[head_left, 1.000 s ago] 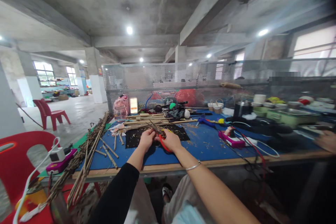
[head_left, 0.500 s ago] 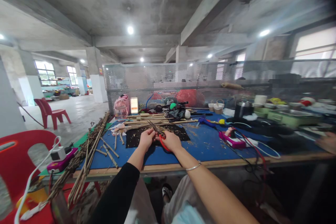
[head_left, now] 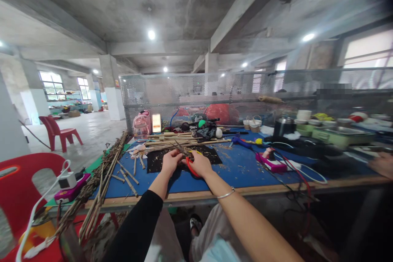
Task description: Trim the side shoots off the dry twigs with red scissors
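My right hand (head_left: pixel 199 164) is wrapped around a pair of scissors (head_left: pixel 188 154) with red and yellow on the handles. The blades point up and to the left, toward my left hand. My left hand (head_left: pixel 170 161) is closed in a pinch close to the blades, and whatever lies between its fingers is too small to make out. Both hands are above a black mat (head_left: pixel 155 165) strewn with small plant scraps. Beyond the mat lies a bundle of dry stalks (head_left: pixel 172 142). Short cut stalk pieces (head_left: pixel 129 180) are scattered left of my hands.
Long dry branches (head_left: pixel 104 180) lean over the left table edge. A lit phone (head_left: pixel 156 123) stands beside a pink bag (head_left: pixel 141 125). To the right are a blue glue gun (head_left: pixel 241 141), a purple power strip (head_left: pixel 272 163) and cords. Another person's hand (head_left: pixel 382 164) shows far right.
The scissors have turned slightly in my right hand, and a yellow part of the handle now shows. My left hand stays pinched in nearly the same place.
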### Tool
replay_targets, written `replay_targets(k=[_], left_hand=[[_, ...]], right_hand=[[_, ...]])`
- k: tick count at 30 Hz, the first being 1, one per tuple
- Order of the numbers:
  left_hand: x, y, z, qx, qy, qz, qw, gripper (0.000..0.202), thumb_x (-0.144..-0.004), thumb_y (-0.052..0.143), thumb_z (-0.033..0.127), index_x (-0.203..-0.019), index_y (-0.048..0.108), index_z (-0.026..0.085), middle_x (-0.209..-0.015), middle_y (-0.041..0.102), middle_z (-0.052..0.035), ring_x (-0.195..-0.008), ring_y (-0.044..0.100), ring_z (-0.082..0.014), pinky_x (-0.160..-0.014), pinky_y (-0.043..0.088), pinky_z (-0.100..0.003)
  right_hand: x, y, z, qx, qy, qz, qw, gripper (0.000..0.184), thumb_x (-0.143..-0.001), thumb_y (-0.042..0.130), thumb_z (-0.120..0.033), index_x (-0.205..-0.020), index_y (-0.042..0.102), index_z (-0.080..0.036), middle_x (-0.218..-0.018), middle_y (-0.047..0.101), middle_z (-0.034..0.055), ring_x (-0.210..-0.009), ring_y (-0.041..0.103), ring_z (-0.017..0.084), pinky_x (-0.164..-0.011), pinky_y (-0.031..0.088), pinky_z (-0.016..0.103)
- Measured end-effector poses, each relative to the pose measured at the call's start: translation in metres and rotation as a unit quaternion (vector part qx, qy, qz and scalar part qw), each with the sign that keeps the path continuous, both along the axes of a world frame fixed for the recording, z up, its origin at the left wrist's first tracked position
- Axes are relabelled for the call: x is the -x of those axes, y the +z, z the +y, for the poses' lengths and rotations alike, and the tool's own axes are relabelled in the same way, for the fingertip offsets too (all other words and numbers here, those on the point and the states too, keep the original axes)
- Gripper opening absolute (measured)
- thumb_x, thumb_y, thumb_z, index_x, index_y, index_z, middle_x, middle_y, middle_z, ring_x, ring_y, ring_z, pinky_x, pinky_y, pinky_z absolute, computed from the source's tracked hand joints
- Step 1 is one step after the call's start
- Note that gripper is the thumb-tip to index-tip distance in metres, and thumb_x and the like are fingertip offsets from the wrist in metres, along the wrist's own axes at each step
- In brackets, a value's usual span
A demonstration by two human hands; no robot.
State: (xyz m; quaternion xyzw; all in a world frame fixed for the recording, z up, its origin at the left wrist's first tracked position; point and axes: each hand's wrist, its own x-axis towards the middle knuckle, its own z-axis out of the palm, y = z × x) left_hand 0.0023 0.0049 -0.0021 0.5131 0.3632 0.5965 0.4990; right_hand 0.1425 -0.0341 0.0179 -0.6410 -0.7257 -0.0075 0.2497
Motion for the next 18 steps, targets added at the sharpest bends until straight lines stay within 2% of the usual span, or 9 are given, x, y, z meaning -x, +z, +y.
replay_targets(k=[5,9,15,18], left_hand=[[-0.001,-0.003,0.003,-0.003,-0.016,-0.031,0.999,0.037,-0.054,0.072,0.022,-0.089,0.067,0.011,-0.081,0.067,-0.0075,-0.064,0.059,-0.0135,-0.055,0.045,-0.021],[-0.001,-0.001,0.000,-0.006,-0.004,-0.020,1.000,0.035,-0.056,0.071,0.020,-0.090,0.068,0.010,-0.079,0.067,-0.0072,-0.058,0.056,-0.0112,-0.051,0.041,-0.019],[0.000,0.006,-0.008,0.040,0.043,-0.007,0.998,0.038,-0.058,0.070,0.021,-0.094,0.067,0.010,-0.078,0.066,-0.0074,-0.053,0.053,-0.0083,-0.044,0.037,-0.017],[0.000,0.007,-0.007,0.061,0.029,-0.023,0.997,0.036,-0.061,0.068,0.020,-0.096,0.065,0.012,-0.075,0.065,-0.0058,-0.053,0.053,-0.0080,-0.044,0.037,-0.016]], right_hand=[[0.001,0.003,-0.004,0.012,-0.013,0.001,1.000,0.054,-0.072,0.040,-0.067,-0.094,0.055,-0.020,-0.090,0.065,0.0083,-0.086,0.060,0.023,-0.069,0.039,0.029],[0.001,0.004,-0.005,0.026,-0.021,0.000,0.999,0.051,-0.071,0.043,-0.066,-0.088,0.057,-0.020,-0.086,0.065,0.0074,-0.083,0.061,0.022,-0.067,0.040,0.027],[0.000,0.000,-0.002,0.008,-0.026,-0.014,1.000,0.053,-0.072,0.039,-0.069,-0.085,0.057,-0.020,-0.084,0.066,0.0080,-0.081,0.061,0.023,-0.066,0.040,0.029],[0.000,0.000,-0.003,-0.003,-0.023,-0.006,1.000,0.056,-0.070,0.041,-0.070,-0.090,0.056,-0.021,-0.087,0.065,0.0072,-0.084,0.060,0.023,-0.068,0.040,0.029]])
